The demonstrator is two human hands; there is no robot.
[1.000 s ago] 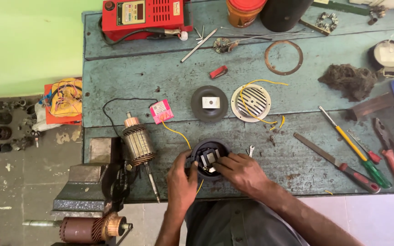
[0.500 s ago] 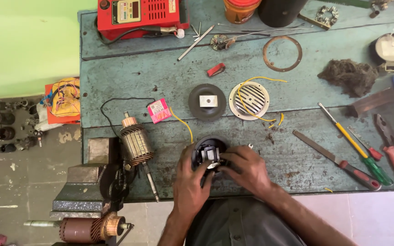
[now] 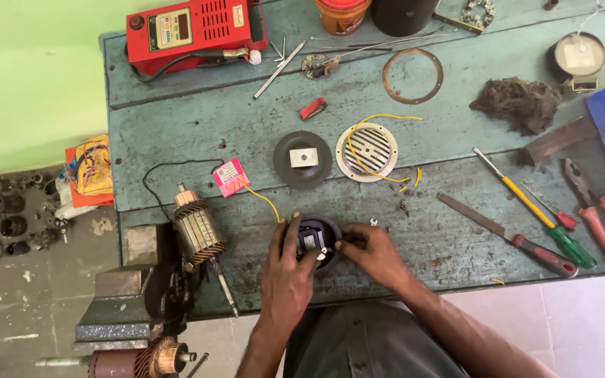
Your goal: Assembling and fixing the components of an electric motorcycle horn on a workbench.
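A round black housing with metal parts inside sits near the front edge of the blue-green wooden workbench. My left hand grips its left rim and reaches over its front. My right hand pinches at the housing's right side, fingertips on a small pale part inside. A thin yellow wire runs from the housing to a small pink component.
A motor armature stands by a bench vise on the left. Beyond the hands lie a black disc and a slotted round cover. At right: a file, screwdrivers, pliers. A red meter sits at the back.
The view has shifted slightly. Both hands stay on the black housing, with the fingers of my right hand moved a little further in over its right side.
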